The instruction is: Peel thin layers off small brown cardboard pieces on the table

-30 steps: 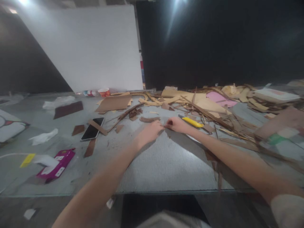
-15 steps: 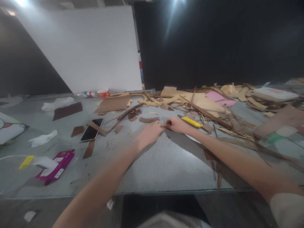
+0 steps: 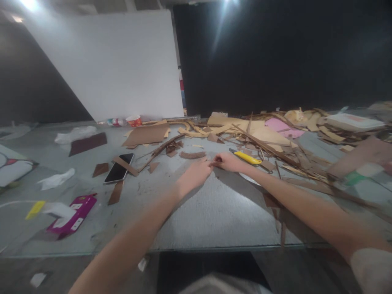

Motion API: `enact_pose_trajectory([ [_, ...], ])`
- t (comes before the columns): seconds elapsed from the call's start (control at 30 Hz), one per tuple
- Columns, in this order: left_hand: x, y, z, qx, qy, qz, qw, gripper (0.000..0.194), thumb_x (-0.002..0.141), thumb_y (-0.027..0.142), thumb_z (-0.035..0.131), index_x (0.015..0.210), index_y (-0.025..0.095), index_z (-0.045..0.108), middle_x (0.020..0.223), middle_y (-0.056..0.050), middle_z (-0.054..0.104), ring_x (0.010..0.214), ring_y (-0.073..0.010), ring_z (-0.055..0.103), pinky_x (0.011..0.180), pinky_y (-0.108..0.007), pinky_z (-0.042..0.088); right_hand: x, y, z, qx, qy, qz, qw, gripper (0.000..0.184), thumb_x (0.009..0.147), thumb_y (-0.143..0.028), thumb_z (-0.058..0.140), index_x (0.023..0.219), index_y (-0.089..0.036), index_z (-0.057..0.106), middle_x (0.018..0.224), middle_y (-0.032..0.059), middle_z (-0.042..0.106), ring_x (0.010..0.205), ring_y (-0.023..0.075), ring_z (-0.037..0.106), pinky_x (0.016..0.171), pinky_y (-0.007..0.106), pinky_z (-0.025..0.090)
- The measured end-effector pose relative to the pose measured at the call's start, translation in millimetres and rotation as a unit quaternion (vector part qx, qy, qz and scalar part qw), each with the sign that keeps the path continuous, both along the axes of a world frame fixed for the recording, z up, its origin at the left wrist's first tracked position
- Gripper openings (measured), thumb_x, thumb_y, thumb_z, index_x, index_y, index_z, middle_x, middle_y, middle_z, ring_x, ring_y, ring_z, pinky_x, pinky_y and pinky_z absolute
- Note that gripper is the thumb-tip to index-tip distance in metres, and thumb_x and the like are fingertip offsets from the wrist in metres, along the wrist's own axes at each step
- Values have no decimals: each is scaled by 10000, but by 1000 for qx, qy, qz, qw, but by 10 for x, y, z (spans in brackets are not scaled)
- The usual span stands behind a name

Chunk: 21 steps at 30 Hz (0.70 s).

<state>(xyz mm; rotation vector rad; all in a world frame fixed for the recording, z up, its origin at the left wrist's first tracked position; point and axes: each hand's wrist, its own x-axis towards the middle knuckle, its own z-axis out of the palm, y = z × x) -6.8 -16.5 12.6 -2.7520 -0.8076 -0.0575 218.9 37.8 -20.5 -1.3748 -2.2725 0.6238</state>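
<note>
My left hand [image 3: 198, 169] and my right hand [image 3: 228, 162] meet at the middle of the table, fingertips almost touching. Both are closed in a pinch at a small brown piece [image 3: 217, 164], mostly hidden by the fingers; its kind is too small to tell. Just behind the left hand lies a short, curved brown strip [image 3: 192, 155]. A yellow utility knife [image 3: 247, 157] rests to the right of my right hand, close to its wrist. Something white and flat [image 3: 249, 179] shows partly under my right forearm.
On the left are a phone [image 3: 120, 168] with a brown strip across it, a purple power strip [image 3: 73, 215], and crumpled tissue [image 3: 57, 179]. A red paper cup [image 3: 134, 120] stands at the back. Brown and tan scraps [image 3: 269, 143] heap up on the right, near a white container [image 3: 355, 121].
The fingers of my right hand have shifted slightly, and more of the small brown piece shows at the fingertips. The things on the table lie as before.
</note>
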Motion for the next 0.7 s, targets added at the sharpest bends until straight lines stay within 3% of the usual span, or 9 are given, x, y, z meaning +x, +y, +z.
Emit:
enact_pose_trajectory([
  [0.27, 15, 13, -13, 4, -3, 3, 1000, 267, 1029, 37, 494, 1053, 116, 748, 1092, -135, 731, 1116, -275, 633, 945, -387, 521, -57, 31, -10, -5, -56, -22, 998, 214, 974, -289, 690, 820, -181, 792, 735, 47, 747, 674, 172, 594, 634, 284, 360],
  [0.5, 9, 2, -30, 4, -18, -6, 1000, 295, 1012, 28, 473, 1072, 116, 748, 1088, -152, 728, 1122, -294, 635, 951, -424, 542, -13, 25, 47, -5, -29, 17, 999, 277, 978, -364, 678, 824, -173, 806, 699, 36, 730, 651, 168, 579, 620, 285, 358],
  [0.7, 12, 13, -23, -17, -17, -2, 1000, 265, 1019, 31, 500, 1091, 118, 739, 1098, -147, 722, 1121, -288, 627, 961, -410, 520, -37, 34, 27, -2, -34, -27, 999, 284, 954, -382, 731, 754, -188, 784, 654, 29, 709, 613, 165, 563, 608, 294, 353],
])
